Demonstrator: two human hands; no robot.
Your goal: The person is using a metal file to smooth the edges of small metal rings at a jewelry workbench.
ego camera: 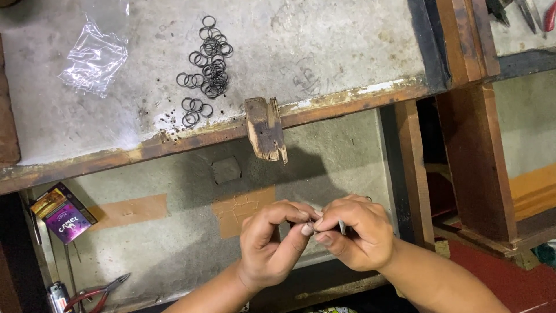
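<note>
- Worn grey desk (324, 46) carries a heap of dark rings (209, 58) at 11 o'clock, well apart from your hands.
- Your left hand (269, 246) and right hand (356, 232) pinch one small piece (341, 227) together at 6 o'clock; what it is, I cannot tell.
- If the fingers slip, I think it falls to the lower shelf (174, 243).

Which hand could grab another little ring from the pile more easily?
Probably the left hand. It sits more nearly under the ring pile up on the bench top. The right hand lies further right and pinches a small pale piece in its fingertips.
</note>
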